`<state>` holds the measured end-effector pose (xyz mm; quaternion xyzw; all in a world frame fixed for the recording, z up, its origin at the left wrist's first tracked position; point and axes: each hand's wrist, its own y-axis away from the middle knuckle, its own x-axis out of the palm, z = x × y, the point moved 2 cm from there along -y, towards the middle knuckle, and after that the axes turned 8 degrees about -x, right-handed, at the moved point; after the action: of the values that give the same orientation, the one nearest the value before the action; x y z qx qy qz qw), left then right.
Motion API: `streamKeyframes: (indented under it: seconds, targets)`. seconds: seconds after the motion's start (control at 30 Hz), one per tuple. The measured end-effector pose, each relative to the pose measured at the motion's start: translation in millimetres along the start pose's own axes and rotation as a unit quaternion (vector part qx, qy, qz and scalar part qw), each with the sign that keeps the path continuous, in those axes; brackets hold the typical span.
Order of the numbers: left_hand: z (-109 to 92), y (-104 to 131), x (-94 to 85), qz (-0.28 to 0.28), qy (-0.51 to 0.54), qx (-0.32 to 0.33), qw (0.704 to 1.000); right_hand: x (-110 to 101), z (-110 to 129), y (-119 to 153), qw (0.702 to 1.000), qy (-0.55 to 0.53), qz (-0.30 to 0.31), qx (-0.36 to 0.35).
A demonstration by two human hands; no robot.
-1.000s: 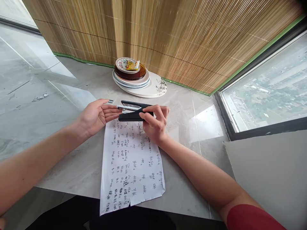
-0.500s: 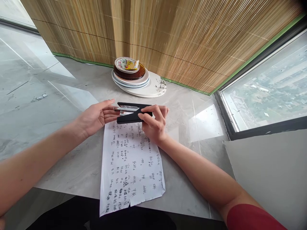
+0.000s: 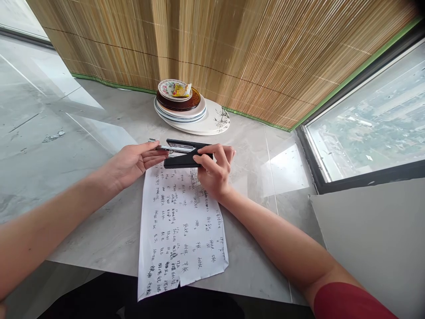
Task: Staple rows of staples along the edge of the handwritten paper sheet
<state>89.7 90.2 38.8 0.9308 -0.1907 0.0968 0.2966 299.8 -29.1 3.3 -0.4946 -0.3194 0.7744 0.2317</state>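
Note:
In my right hand (image 3: 217, 173) is a black stapler (image 3: 181, 163), gripped at its hinge end and spread apart above the paper. A silver metal rail (image 3: 177, 149) sticks out to the left from between its two black halves. My left hand (image 3: 136, 161) pinches the outer end of that rail between thumb and fingers. Below the stapler, beside my right hand, a strip of staples (image 3: 195, 179) shows over the handwritten paper (image 3: 186, 230). My right palm and part of the stapler's hinge are hidden.
Behind the stapler stands a stack of plates (image 3: 186, 116), with a small yellow packet (image 3: 182, 91) on top. A bamboo blind (image 3: 199, 48) hangs behind it. The paper reaches past the front edge of the grey marbled surface (image 3: 252, 266). A window (image 3: 372, 115) is at the right.
My left thumb and fingers have closed on the rail's end, and the rail extends farther left out of the stapler. My right hand stays on the stapler, almost in place.

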Motion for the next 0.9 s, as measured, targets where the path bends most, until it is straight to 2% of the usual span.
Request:
streamKeyframes:
  seconds: [0.1, 0.23, 0.3, 0.4, 0.47, 0.53, 0.7, 0.8, 0.9]
  targets:
    - [-0.3, 3.8, 5.7, 0.018, 0.040, -0.034, 0.998, -0.7, 2.2, 3.7, 0.998, -0.001, 0.032, -0.050]
    - [-2.1, 7.5, 9.9, 0.036, 0.058, -0.038, 0.997, -6.7, 12.9, 9.4, 0.980, 0.012, 0.028, -0.198]
    - [-2.9, 8.7, 11.2, 0.033, 0.055, -0.036, 0.997, -9.1, 17.5, 9.7, 0.970, 0.026, 0.005, -0.243]
    - [-4.4, 10.9, 13.9, 0.021, 0.061, -0.043, 0.997, -11.3, 20.8, 6.0, 0.959, 0.082, -0.081, -0.258]
    - [-6.6, 12.6, 15.5, 0.010, 0.071, -0.040, 0.997, -11.3, 20.4, 2.0, 0.958, 0.105, -0.129, -0.235]
    - [-9.2, 14.0, 16.4, 0.004, 0.069, -0.033, 0.997, -10.5, 18.2, -2.8, 0.968, 0.100, -0.142, -0.180]
    - [-12.1, 11.5, 12.2, -0.021, 0.079, -0.008, 0.997, -11.1, 10.0, -14.3, 0.996, 0.040, -0.079, 0.011]
    - [-12.3, 6.1, 6.4, -0.031, 0.100, 0.029, 0.994, -12.2, 7.5, -18.7, 0.994, -0.078, -0.029, 0.064]
    - [-15.5, -0.4, -0.2, -0.024, 0.131, 0.092, 0.987, -11.5, 6.8, -20.6, 0.977, -0.198, -0.001, 0.079]
